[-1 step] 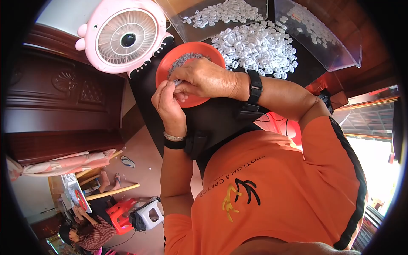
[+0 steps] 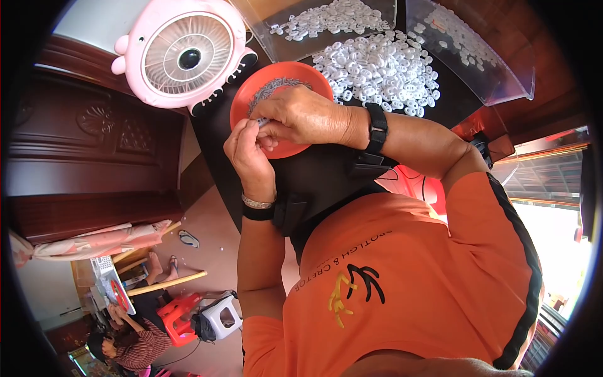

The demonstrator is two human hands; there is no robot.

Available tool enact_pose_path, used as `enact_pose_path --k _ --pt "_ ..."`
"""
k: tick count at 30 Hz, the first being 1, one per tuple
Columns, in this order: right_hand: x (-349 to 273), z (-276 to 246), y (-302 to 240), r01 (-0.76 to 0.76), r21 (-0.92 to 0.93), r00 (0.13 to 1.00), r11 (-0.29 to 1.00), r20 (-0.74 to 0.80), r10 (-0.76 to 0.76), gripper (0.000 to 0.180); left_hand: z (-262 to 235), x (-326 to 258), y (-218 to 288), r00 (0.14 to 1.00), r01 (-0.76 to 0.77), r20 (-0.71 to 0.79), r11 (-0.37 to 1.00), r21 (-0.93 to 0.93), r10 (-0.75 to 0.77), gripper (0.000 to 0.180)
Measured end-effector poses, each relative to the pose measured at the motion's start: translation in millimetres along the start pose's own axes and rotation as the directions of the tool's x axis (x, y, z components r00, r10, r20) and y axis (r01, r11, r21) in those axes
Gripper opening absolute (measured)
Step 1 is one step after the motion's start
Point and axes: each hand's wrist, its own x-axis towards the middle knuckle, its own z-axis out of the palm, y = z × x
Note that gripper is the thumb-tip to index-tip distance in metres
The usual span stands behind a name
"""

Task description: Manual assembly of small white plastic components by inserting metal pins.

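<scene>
Left hand (image 2: 251, 157): fingertips pinching a small pale piece (image 2: 262, 121), mostly hidden
Right hand (image 2: 304, 117): pinching that piece too, over the orange bowl (image 2: 239, 102)
Bowl: holds grey pins (image 2: 286, 82)
White parts (image 2: 377, 70): heaped on the black surface (image 2: 326, 173), beside the bowl

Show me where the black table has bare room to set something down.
Bare tabletop lies between the orange bowl and the orange shirt, plus a narrow strip left of the left hand. Crowded: the far side, with pink fan, bowl and white pieces.
</scene>
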Motion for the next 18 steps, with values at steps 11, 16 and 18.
enact_pose_path --k 11,16,18 --pt "3.9 -3.2 1.4 0.036 0.102 0.997 0.994 -0.065 -0.030 0.025 0.5 0.1 -1.4 0.999 -0.046 -0.018 0.999 0.010 0.046 0.024" --pt "2.4 -5.9 -1.1 -0.178 0.234 0.984 0.956 0.044 0.172 0.035 0.5 1.8 -0.4 0.995 -0.077 -0.069 0.997 -0.032 0.074 0.027" --pt "1.5 -4.6 2.0 -0.169 0.236 0.985 0.957 0.053 0.161 0.035 -0.6 2.6 -1.1 0.996 -0.078 -0.054 0.996 -0.034 0.077 0.026"
